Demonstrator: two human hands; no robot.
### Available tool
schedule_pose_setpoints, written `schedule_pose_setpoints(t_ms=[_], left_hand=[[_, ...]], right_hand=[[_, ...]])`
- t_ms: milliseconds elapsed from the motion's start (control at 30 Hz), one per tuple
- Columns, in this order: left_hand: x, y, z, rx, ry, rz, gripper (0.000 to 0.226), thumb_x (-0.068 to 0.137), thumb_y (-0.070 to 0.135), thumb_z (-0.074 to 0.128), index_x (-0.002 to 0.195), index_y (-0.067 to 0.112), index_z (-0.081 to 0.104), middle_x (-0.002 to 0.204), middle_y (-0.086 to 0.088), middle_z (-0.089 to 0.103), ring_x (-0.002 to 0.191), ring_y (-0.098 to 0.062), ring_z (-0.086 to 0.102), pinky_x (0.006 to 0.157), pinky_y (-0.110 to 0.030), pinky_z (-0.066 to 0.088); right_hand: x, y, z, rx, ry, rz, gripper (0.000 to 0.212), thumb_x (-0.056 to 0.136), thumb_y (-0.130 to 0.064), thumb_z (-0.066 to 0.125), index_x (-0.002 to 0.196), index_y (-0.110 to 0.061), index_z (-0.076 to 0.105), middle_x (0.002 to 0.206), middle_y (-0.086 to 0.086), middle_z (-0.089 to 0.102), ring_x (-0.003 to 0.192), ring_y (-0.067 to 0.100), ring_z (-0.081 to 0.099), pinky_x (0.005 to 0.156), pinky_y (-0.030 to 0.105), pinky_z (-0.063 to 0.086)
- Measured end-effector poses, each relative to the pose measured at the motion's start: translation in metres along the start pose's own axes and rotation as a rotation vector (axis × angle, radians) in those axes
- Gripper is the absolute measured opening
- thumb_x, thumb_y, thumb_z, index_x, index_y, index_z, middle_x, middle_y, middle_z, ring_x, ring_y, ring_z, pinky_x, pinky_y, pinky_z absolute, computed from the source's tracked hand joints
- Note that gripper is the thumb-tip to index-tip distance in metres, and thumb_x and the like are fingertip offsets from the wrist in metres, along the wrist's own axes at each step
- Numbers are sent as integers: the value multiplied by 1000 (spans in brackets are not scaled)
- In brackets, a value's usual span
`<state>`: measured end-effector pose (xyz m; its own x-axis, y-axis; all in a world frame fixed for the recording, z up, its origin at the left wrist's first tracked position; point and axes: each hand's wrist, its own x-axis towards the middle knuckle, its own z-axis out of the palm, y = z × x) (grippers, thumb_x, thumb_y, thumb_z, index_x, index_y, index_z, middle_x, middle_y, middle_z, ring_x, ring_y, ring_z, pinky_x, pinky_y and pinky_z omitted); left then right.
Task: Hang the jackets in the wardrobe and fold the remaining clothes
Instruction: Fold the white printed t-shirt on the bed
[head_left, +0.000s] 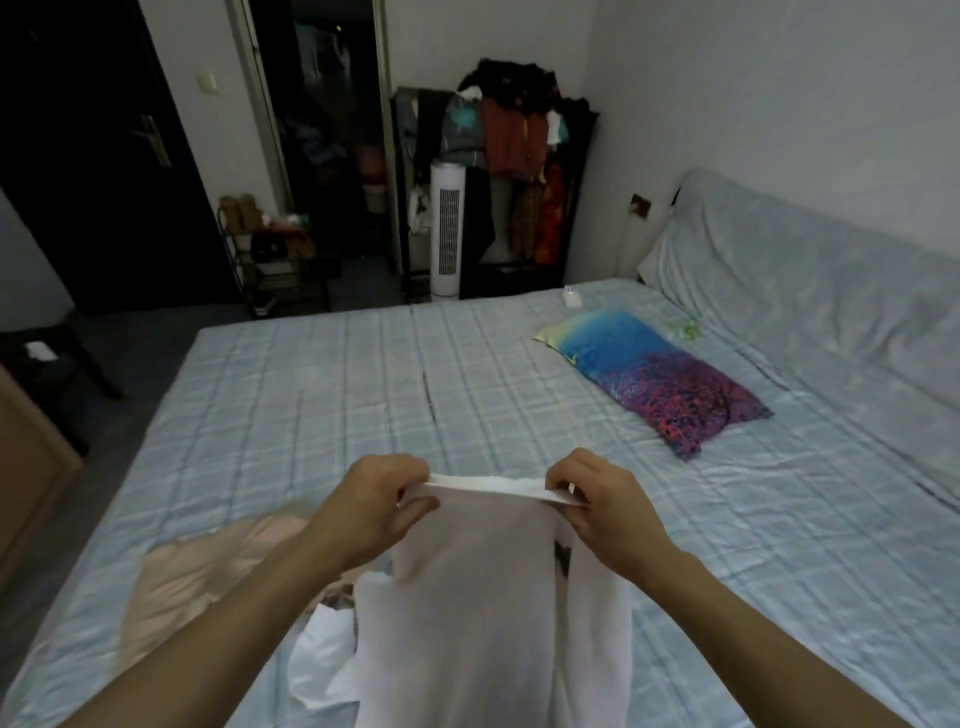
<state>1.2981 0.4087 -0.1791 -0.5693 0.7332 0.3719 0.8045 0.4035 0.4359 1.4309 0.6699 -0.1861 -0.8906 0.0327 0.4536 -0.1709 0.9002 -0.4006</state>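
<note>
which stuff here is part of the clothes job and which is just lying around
Part of the job:
white garment, pinched by left hand and right hand
beige garment on the bed
clothes rack

Just lying about:
colourful pillow
white tower fan
shoe rack

Two bare hands were in view, the left hand (371, 501) and the right hand (597, 506), together pinching one white cloth garment (467, 597). One more white piece (322, 660) and one crumpled beige garment (208, 577) lay on the one bed with a pale blue checked sheet (332, 395). One blue-and-purple patterned pillow (654, 376) lay there. One white tower fan (447, 228) stood beside one black clothes rack (519, 176).
</note>
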Motion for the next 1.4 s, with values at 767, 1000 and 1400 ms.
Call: schedule_pose_setpoints(t_ms=[767,1000,1400], left_hand=[[-69,64,-152,144,307,-123,23,73,14,86,77,20,64,74,4,63,70,-9,58,63,-23,48],[-80,111,-233,262,456,-129,29,70,13,88,74,20,60,72,4,62,69,-10,59,60,-20,43],[-149,216,-285,-175,747,-178,28,64,23,88,69,16,62,56,8,54,51,-5,44,48,-16,38]], right_hand=[[-9,-88,-56,-194,-28,190,10,97,-28,56,93,-19,60,95,1,66,89,21,58,72,32,40],[19,-126,-124,-7,240,-34,3,90,-11,66,88,-11,68,84,7,67,80,23,61,75,36,47],[33,-200,-214,623,221,-170,11,82,-8,76,81,-17,69,74,8,70,67,26,66,61,41,54]])
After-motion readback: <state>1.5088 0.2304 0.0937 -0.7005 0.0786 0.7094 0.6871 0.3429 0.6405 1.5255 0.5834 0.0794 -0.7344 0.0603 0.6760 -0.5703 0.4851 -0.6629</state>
